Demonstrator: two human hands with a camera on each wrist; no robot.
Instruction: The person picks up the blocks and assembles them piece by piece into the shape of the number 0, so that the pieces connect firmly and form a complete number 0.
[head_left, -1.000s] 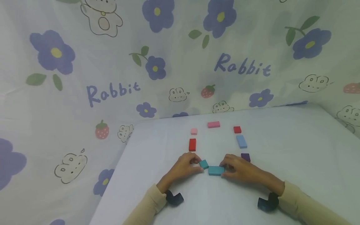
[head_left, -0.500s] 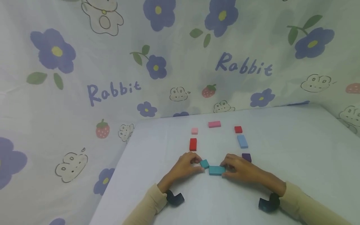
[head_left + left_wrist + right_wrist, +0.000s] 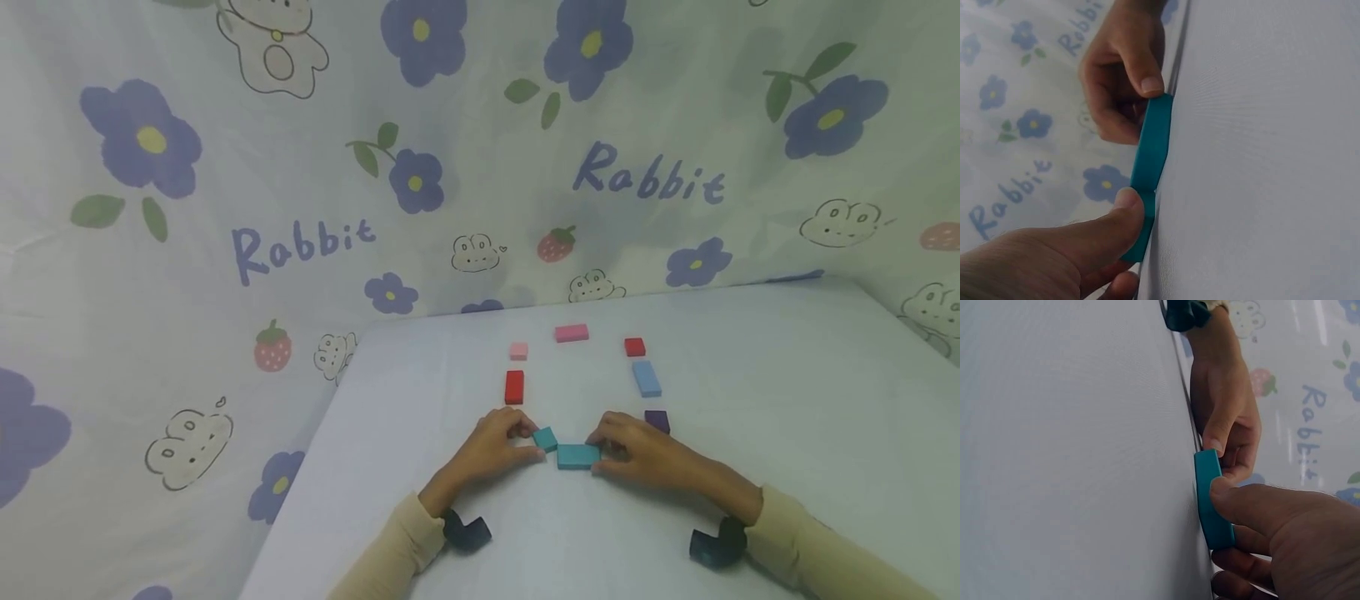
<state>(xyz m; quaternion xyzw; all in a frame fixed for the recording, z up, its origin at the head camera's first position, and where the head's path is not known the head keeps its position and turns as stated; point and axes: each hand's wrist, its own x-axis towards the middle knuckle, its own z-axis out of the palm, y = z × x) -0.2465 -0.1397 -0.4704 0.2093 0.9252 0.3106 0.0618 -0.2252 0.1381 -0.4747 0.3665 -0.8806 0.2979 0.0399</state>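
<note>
My left hand pinches a small teal square block between thumb and fingers, low at the white tabletop. Right beside it, my right hand grips the right end of a longer teal rectangular block. The two blocks meet near a corner, the small one turned at an angle to the long one. In the left wrist view, the thumb of my left hand lies on the small block, with the long block extending beyond it. My right hand has its thumb on teal in the right wrist view.
Other blocks form a loose ring beyond my hands: red rectangle, light pink square, pink rectangle, red square, light blue rectangle and dark purple block, partly behind my right hand. A patterned curtain hangs behind the table.
</note>
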